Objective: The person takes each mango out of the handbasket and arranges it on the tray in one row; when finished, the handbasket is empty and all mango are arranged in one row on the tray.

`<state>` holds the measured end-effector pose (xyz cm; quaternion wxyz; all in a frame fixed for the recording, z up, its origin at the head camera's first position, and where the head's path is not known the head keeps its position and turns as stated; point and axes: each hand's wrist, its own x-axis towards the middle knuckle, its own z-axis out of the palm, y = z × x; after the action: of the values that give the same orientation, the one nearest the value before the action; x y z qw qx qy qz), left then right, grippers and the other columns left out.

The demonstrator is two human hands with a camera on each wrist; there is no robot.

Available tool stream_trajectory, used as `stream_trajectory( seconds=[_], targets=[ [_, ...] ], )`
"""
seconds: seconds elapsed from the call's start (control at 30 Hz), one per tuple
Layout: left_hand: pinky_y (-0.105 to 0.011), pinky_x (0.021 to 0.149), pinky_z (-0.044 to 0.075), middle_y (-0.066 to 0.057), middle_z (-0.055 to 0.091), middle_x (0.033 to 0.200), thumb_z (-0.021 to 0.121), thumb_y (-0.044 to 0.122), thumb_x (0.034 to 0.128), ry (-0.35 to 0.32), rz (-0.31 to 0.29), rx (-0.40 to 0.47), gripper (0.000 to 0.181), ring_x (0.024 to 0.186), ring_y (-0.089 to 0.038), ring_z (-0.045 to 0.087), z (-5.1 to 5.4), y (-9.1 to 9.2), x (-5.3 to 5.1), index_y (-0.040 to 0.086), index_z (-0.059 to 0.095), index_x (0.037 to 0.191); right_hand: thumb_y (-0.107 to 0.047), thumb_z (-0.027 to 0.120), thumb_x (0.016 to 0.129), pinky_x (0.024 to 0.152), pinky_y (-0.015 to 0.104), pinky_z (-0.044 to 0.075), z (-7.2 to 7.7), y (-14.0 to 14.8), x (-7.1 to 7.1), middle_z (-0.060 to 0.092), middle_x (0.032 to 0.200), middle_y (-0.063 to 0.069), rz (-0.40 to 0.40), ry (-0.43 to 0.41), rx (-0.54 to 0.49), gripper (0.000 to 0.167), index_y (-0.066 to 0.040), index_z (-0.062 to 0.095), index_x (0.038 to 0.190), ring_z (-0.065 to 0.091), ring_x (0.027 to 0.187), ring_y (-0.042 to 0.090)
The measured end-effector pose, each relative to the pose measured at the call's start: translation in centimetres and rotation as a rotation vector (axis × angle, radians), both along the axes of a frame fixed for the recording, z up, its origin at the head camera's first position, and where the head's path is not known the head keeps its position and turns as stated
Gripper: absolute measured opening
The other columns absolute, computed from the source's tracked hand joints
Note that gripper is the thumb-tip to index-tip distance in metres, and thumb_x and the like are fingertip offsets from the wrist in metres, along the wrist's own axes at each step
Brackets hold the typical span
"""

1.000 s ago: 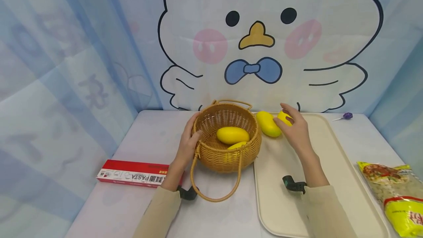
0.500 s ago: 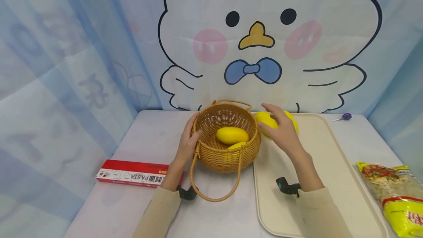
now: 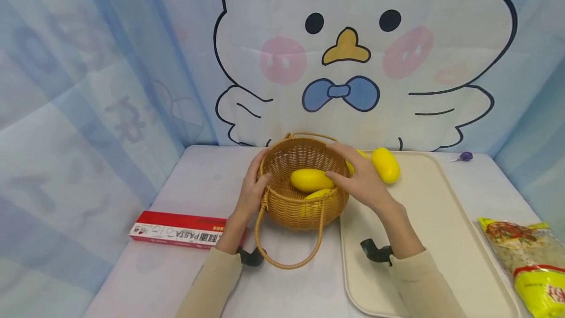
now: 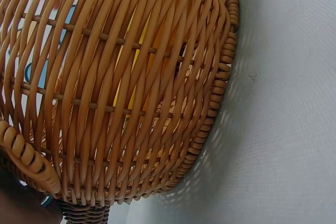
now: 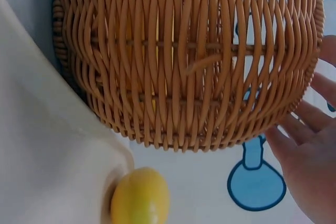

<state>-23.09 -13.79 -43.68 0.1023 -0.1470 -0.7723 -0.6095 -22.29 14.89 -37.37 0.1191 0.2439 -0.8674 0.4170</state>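
A round wicker basket (image 3: 304, 210) stands in the middle of the table in the head view, with two yellow mangoes (image 3: 311, 180) inside. My left hand (image 3: 249, 190) grips the basket's left rim, thumb over the edge. Across from it, my right hand (image 3: 362, 175) holds the right rim, its thumb reaching over the inside. In the right wrist view, fingers of the right hand (image 5: 310, 145) lie against the weave near the rim. Right of the basket, another mango (image 3: 386, 166) lies on the cream tray; one more is mostly hidden behind my right hand.
The cream tray (image 3: 423, 239) covers the table's right part, beside the basket. A red pasta box (image 3: 181, 229) lies on the left, partly under my left forearm. A noodle bag (image 3: 525, 259) and a purple lollipop (image 3: 465, 156) lie right of the tray. Curtains enclose the table.
My right hand has moved left from the mangoes on the tray to the basket's right rim, with nothing carried. The left hand stays on the rim, and the basket has barely moved.
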Motion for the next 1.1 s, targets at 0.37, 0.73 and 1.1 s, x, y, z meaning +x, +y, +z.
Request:
stream_trajectory(
  seconds=[0.37, 0.73, 1.1],
  targets=[
    [-0.049, 0.122, 0.026, 0.004, 0.029, 0.162, 0.044, 0.015, 0.0965, -0.012, 0.003, -0.003, 0.063, 0.149, -0.022, 0.03, 0.5, 0.0, 0.5, 0.026, 0.029, 0.157, -0.02, 0.07, 0.091, 0.115, 0.053, 0.036, 0.6, -2.0, 0.0, 0.05, 0.15, 0.003, 0.112, 0.004, 0.097, 0.059, -0.018, 0.049, 0.146, 0.042, 0.142, 0.028],
    [-0.048, 0.122, 0.026, 0.001, 0.027, 0.163, 0.044, 0.012, 0.097, -0.018, -0.012, -0.011, 0.063, 0.15, -0.023, 0.029, 0.9, 0.1, 0.5, 0.023, 0.027, 0.157, -0.023, 0.069, 0.092, 0.111, 0.05, 0.043, 1.8, -3.6, -1.1, 0.052, 0.148, 0.003, 0.13, -0.058, 0.27, 0.058, -0.02, 0.049, 0.146, 0.049, 0.137, 0.027],
    [-0.046, 0.12, 0.029, 0.011, 0.033, 0.159, 0.045, 0.018, 0.0938, 0.007, 0.028, -0.006, 0.063, 0.146, -0.016, 0.034, 0.1, 0.2, 0.0, 0.035, 0.033, 0.153, -0.031, 0.069, 0.09, 0.112, 0.055, 0.04, 2.0, -5.2, -2.6, 0.052, 0.149, 0.006, 0.108, -0.111, 0.506, 0.06, -0.021, 0.051, 0.146, 0.043, 0.142, 0.032]
  ],
)
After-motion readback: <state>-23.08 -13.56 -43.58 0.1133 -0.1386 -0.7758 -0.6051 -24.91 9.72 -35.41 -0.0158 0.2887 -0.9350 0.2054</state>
